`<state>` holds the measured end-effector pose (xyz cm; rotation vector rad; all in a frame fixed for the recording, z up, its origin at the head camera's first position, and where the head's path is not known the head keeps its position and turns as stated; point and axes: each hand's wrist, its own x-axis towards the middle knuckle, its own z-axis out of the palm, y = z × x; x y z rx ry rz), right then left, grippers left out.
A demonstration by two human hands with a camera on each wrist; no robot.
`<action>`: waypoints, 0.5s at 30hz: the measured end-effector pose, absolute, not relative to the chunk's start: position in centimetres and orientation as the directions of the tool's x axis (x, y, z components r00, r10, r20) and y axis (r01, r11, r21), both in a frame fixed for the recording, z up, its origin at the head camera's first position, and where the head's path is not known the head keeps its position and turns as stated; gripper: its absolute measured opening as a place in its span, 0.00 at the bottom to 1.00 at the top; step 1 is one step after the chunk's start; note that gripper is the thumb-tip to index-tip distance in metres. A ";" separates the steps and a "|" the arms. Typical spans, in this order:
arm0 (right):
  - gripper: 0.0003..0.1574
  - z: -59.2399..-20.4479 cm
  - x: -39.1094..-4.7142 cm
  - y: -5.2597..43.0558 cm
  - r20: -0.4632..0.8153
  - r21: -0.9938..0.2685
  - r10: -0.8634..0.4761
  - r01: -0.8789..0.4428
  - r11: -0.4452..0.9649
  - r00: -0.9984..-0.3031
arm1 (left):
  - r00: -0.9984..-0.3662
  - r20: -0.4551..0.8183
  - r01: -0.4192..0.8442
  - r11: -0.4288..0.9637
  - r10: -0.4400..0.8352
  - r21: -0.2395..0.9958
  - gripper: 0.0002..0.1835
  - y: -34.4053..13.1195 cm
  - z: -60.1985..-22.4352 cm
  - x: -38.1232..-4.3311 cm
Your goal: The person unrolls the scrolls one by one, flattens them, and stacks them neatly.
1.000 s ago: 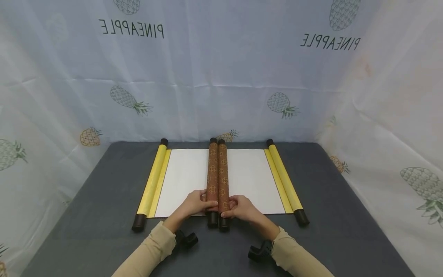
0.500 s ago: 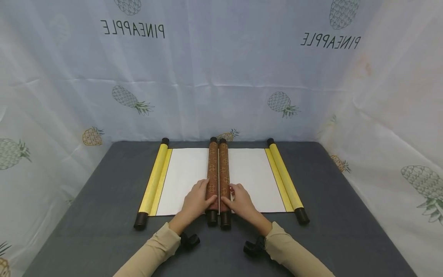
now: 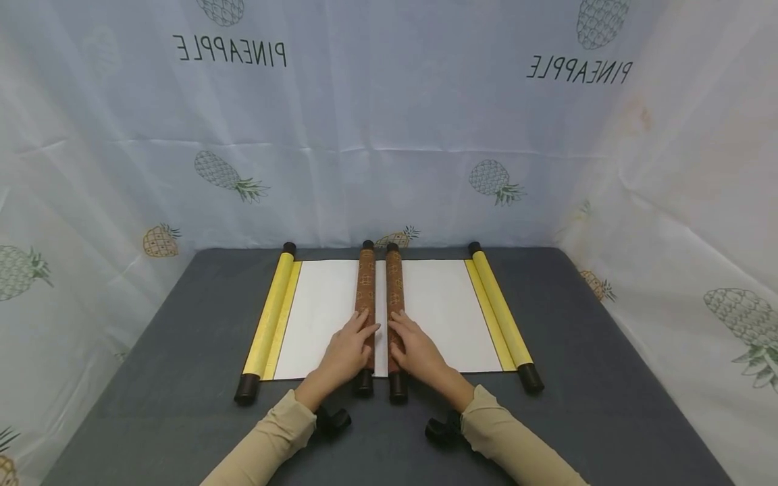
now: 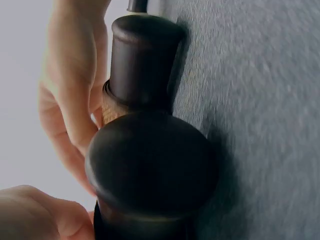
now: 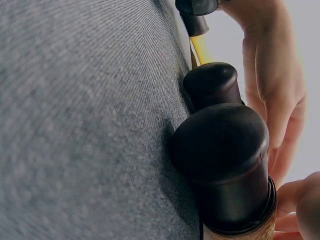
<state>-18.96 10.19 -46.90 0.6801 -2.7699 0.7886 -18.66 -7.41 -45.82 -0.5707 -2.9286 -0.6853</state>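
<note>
Two brown patterned scroll rolls, the left roll and the right roll, lie side by side over a white sheet. A narrow white strip shows between them. My left hand rests on the near part of the left roll, its fingers extended across it. On the right roll lies my right hand, fingers stretched over its top. Both wrist views show the rolls' dark end knobs close up, the left knob and the right knob, with fingers beside them.
Yellow rolls with dark knobs flank the white sheet, the left yellow roll and the right yellow roll. Beneath is a dark grey table. A white curtain with pineapple prints stands along the back and sides.
The brown rolls, side by side earlier, have moved apart, the left one mostly leftward, exposing a white strip. Both hands have gone from gripping the rolls' near ends to lying flatter over them.
</note>
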 end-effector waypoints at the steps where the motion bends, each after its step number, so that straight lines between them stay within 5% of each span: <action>1: 0.26 -46.9 -19.0 10.2 0.290 -0.453 -0.386 -0.481 0.751 -0.876 | -0.925 0.160 0.379 0.834 0.344 0.401 0.23 -7.5 -45.8 -18.7; 15: 0.32 -46.4 -18.8 10.1 0.283 -0.367 -0.378 -0.463 0.807 -0.882 | -0.929 0.127 0.368 0.837 0.348 0.405 0.19 -8.1 -45.3 -19.0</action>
